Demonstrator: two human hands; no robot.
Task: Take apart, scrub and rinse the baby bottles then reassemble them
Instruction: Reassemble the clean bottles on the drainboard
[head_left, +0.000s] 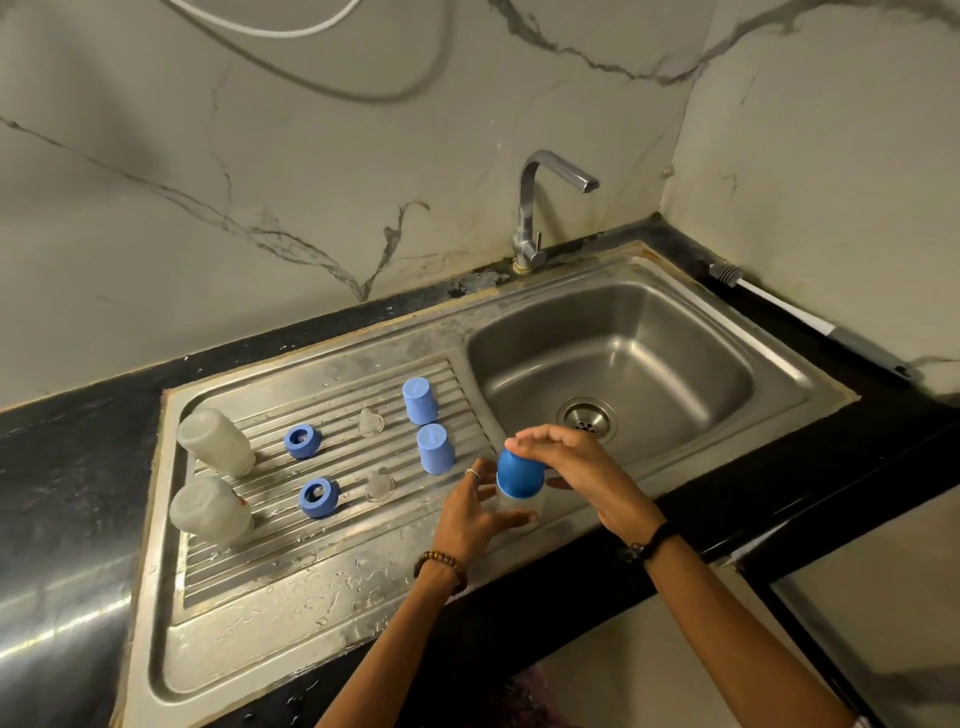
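Two hands hold one bottle at the sink's front edge: left hand grips its body, right hand grips the blue cap; wet, it could slip.

We see two cloudy bottle bodies standing upside down at the left of the ribbed drainboard. Beside them sit two blue collar rings, two clear nipples and two inverted blue caps. A third bottle, blue-topped, stands upright at the basin's edge.
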